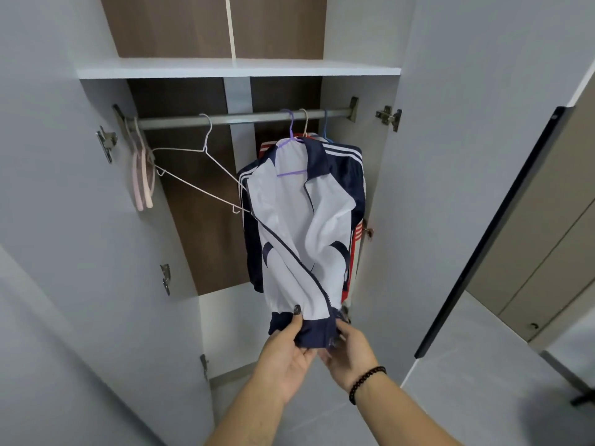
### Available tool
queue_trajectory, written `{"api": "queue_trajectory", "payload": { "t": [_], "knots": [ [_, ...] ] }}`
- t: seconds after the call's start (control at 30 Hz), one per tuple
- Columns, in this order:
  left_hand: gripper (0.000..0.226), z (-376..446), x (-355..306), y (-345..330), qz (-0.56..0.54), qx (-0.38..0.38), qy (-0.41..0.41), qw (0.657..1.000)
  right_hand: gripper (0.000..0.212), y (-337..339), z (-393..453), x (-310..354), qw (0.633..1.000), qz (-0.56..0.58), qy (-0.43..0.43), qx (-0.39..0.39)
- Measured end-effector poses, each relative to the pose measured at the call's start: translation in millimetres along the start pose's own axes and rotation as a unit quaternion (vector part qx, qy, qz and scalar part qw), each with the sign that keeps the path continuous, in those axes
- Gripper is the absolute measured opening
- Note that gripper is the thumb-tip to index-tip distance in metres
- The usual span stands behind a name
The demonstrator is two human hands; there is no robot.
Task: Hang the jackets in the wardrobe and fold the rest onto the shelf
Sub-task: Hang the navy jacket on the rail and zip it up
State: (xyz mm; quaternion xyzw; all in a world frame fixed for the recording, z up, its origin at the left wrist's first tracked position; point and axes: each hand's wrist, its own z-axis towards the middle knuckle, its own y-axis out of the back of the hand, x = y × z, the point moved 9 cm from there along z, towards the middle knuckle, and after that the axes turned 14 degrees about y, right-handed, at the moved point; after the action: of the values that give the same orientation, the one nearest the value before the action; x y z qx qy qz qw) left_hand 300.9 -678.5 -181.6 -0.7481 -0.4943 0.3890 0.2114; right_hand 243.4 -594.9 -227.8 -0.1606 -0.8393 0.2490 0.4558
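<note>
Both hands at 6 o'clock, nearest the lens. Left hand (pixel 287 344) pinches the navy hem of the white-and-navy jacket (pixel 299 220), thumb on top; right hand (pixel 349 350), beaded bracelet (pixel 365 383) on its wrist, grips the hem at the zip end. Jacket hangs on a purple hanger (pixel 291 146) from the rail (pixel 244 118), at 1 o'clock in the wardrobe. Red striped garment (pixel 354 239) just behind it. Bare wire hanger (pixel 196 169) at 10 o'clock, tilted, touching the jacket's sleeve. Pink hangers (pixel 141 178) far left. White shelf (pixel 238 69) above at 12.
</note>
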Motion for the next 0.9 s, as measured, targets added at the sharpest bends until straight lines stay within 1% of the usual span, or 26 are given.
{"api": "queue_trajectory", "payload": {
  "t": [0.03, 0.1, 0.17, 0.27, 0.33, 0.37, 0.4, 0.43, 0.47, 0.5, 0.53, 0.6, 0.63, 0.67, 0.7, 0.77, 0.8, 0.83, 0.9],
  "knots": [
    [0.021, 0, -3, 4, 0.003, -0.006, -0.004, 1.0, 0.035, 0, 3, 7, 0.999, 0.04, 0.027, -0.007],
    [0.021, -1, -6, 13, -0.005, -0.018, -0.009, 1.0, 0.034, -3, 8, 18, 0.992, 0.112, 0.053, 0.006],
    [0.02, 0, -6, 20, -0.015, -0.032, -0.009, 0.999, 0.033, -5, 10, 28, 0.986, 0.149, 0.07, 0.008],
    [0.018, 0, -6, 27, -0.007, -0.06, -0.009, 0.998, 0.035, 1, 14, 40, 0.981, 0.169, 0.096, -0.011],
    [0.017, 0, -9, 32, -0.003, -0.083, -0.016, 0.996, 0.032, 2, 13, 42, 0.984, 0.158, 0.082, 0.001],
    [0.015, -1, -11, 33, -0.005, -0.089, -0.02, 0.996, 0.032, -1, 9, 43, 0.986, 0.153, 0.07, 0.022],
    [0.014, -2, -13, 35, -0.012, -0.093, -0.021, 0.995, 0.042, -3, 5, 45, 0.985, 0.155, 0.065, 0.033],
    [0.014, -2, -15, 37, -0.025, -0.097, -0.021, 0.995, 0.059, -4, 3, 47, 0.985, 0.156, 0.06, 0.05],
    [0.014, -1, -17, 40, -0.037, -0.102, -0.023, 0.994, 0.067, -3, 3, 48, 0.985, 0.152, 0.055, 0.061],
    [0.014, 1, -19, 43, -0.045, -0.105, -0.024, 0.993, 0.071, -5, -1, 48, 0.986, 0.143, 0.039, 0.073],
    [0.016, 3, -22, 44, -0.051, -0.103, -0.029, 0.993, 0.08, -3, -2, 45, 0.986, 0.144, 0.019, 0.081],
    [0.025, 7, -26, 46, -0.055, -0.106, -0.047, 0.992, 0.104, -2, -6, 39, 0.982, 0.15, -0.021, 0.111],
    [0.028, 9, -29, 48, -0.045, -0.119, -0.06, 0.99, 0.108, -4, -11, 37, 0.981, 0.137, -0.037, 0.13],
    [0.029, 9, -31, 51, -0.019, -0.145, -0.075, 0.986, 0.104, -2, -14, 33, 0.982, 0.106, -0.052, 0.148],
    [0.028, 8, -34, 54, 0.023, -0.183, -0.09, 0.979, 0.095, -3, -21, 30, 0.981, 0.061, -0.075, 0.166],
    [0.025, 5, -40, 58, 0.115, -0.257, -0.12, 0.952, 0.078, -5, -35, 24, 0.969, -0.025, -0.117, 0.214],
    [0.023, 4, -42, 58, 0.146, -0.28, -0.136, 0.939, 0.072, -3, -36, 22, 0.965, -0.052, -0.126, 0.226],
    [0.02, 3, -45, 57, 0.164, -0.292, -0.152, 0.93, 0.067, -2, -38, 23, 0.964, -0.06, -0.133, 0.221],
    [0.021, 0, -47, 51, 0.178, -0.298, -0.179, 0.921, 0.061, -1, -38, 25, 0.971, -0.029, -0.127, 0.202]
  ]
}}
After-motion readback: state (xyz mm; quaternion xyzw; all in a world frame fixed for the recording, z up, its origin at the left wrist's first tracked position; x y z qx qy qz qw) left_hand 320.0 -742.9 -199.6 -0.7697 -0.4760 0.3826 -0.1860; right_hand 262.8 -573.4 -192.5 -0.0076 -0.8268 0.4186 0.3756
